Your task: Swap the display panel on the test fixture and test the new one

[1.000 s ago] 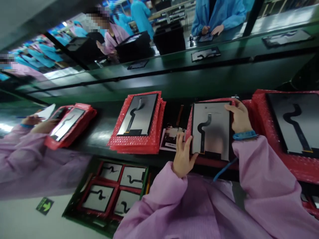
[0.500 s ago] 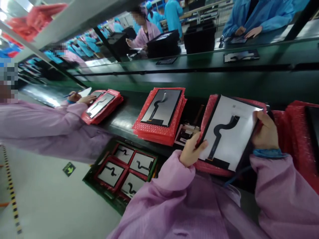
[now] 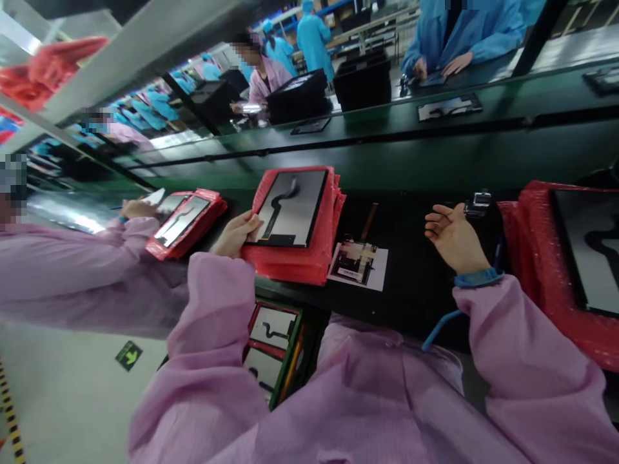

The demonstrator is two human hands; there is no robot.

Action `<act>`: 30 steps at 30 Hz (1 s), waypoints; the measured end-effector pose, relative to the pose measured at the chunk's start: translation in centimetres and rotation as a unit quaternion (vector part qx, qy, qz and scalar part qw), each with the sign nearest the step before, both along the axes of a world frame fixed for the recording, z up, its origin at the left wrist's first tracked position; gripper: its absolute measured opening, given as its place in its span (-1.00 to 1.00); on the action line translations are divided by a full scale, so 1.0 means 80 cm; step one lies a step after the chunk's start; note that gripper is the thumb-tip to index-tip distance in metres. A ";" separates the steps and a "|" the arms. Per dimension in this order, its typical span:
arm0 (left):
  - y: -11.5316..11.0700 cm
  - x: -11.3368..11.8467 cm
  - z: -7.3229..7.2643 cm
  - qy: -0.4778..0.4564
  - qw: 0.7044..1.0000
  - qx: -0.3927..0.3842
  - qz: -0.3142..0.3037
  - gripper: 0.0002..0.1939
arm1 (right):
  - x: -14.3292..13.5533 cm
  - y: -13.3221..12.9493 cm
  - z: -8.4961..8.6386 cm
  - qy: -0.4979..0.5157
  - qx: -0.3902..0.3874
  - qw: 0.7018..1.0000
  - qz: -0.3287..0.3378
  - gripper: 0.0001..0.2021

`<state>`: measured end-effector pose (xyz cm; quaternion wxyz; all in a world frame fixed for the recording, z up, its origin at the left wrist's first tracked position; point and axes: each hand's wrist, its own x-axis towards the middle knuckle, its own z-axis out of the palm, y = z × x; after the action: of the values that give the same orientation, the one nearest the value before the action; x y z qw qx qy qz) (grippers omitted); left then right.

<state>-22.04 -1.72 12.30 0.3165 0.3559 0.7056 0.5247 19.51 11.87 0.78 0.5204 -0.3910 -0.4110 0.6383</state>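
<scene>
A long dark green workbench [image 3: 425,167] runs across a factory hall, with people in blue and pink coats at work along its far side. At the far left a co-worker's hand [image 3: 133,209] rests by a small red stack [image 3: 186,222] carrying a panel. Next to it, the person's left hand [image 3: 236,233] grips the left edge of the top display panel [image 3: 290,207], thumb laid on its face and fingers tucked beneath; the panel lies face-down, its black ribbon cable showing, on a pile of red bubble-wrap sleeves [image 3: 300,261]. Below the bench edge stands a green crate [image 3: 283,361] of more panels. Just right of the pile lies a printed sheet [image 3: 358,264]. Further right, the right hand [image 3: 453,238] hovers over bare bench, palm up, fingers loosely curled and holding nothing, a blue wrist strap [image 3: 476,278] at its cuff. At the far right another red pile [image 3: 541,258] bears a panel.
</scene>
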 end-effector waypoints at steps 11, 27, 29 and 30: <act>-0.021 -0.009 -0.028 0.466 0.877 -0.028 0.110 -0.83 | 0.008 -0.001 0.003 -0.004 -0.023 0.999 -0.039 -0.49; -0.027 0.317 -0.163 0.465 0.634 0.255 -0.563 -0.69 | 0.068 -0.185 -0.007 -0.620 0.242 0.654 -0.359 -0.65; -0.022 0.342 -0.169 0.415 0.669 0.227 -0.574 -0.69 | 0.096 -0.201 -0.013 -0.641 0.199 0.622 -0.403 -0.63; -0.019 0.354 -0.169 0.379 0.691 0.221 -0.575 -0.69 | 0.110 -0.206 -0.017 -0.644 0.183 0.615 -0.416 -0.64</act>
<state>6.28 -3.24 -1.25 0.1743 0.9201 0.2869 0.2020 28.32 -4.60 -0.61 0.3925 -0.7274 -0.5422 -0.1514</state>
